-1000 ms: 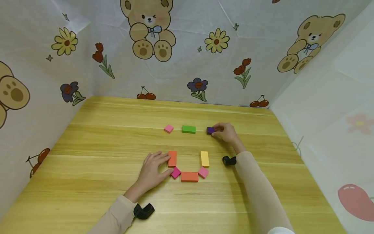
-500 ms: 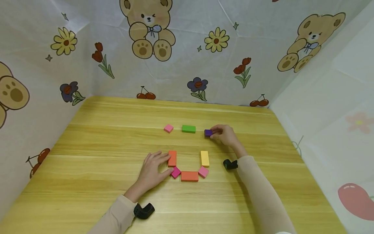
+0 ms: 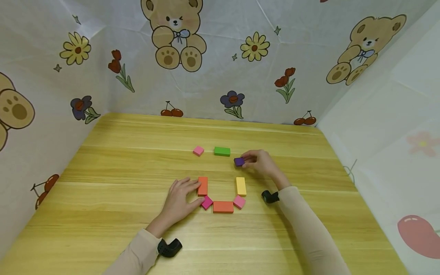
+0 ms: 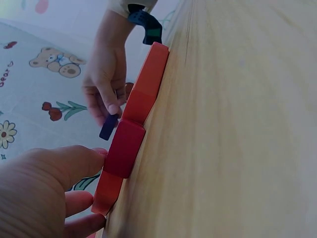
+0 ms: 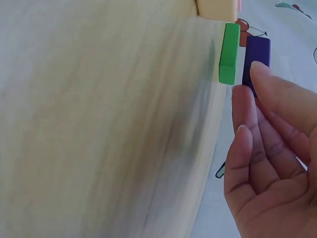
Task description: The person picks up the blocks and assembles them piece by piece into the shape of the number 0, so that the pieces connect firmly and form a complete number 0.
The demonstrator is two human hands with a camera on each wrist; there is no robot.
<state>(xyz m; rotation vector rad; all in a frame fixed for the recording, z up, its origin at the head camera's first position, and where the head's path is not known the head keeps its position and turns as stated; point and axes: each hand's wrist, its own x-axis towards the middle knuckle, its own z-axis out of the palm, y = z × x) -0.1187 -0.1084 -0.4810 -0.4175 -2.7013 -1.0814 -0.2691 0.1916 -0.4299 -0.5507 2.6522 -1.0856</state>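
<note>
My right hand (image 3: 262, 163) pinches a purple block (image 3: 239, 162) between thumb and fingers, held above the table in front of the green block (image 3: 222, 151). In the right wrist view the purple block (image 5: 257, 59) sticks out past the thumb tip. My left hand (image 3: 178, 201) rests with spread fingers at the left side of a U of blocks. Its fingertips touch the upright orange block (image 3: 203, 186), and its thumb touches the magenta block (image 3: 207, 203). The U continues with a flat orange-red block (image 3: 223, 207), a pink block (image 3: 239, 202) and a yellow block (image 3: 241, 186).
A lone pink block (image 3: 198, 151) lies left of the green block at the back of the wooden table (image 3: 113, 214). White sheets (image 3: 213, 80) with printed bears and flowers stand behind and at both sides. Each wrist bears a black device (image 3: 170, 248).
My right hand has carried the purple block leftward and nearer to me, from right of the green block to in front of it. The left hand has stayed in place.
</note>
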